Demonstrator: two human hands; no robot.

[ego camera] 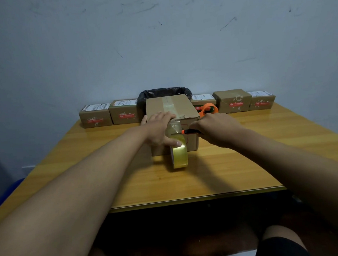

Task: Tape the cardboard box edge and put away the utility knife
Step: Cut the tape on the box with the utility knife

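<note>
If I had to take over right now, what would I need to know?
Left hand: pressing the tape against the cardboard box, thumb on the tape roll.
Right hand: holding the utility knife, blade at the tape strip.
The roll stands on the table against the box front.
Done: tape runs over the top and down the front.
Left: cut the tape, smooth it, put the knife away.

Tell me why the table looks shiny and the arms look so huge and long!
In the head view, light glares off the glossy table near the far edge; the wide-angle lens stretches the forearms near the camera, while the hands look small. The left hand and right hand cast soft shadows beside the tape roll. The far small boxes look slightly blurry.
</note>
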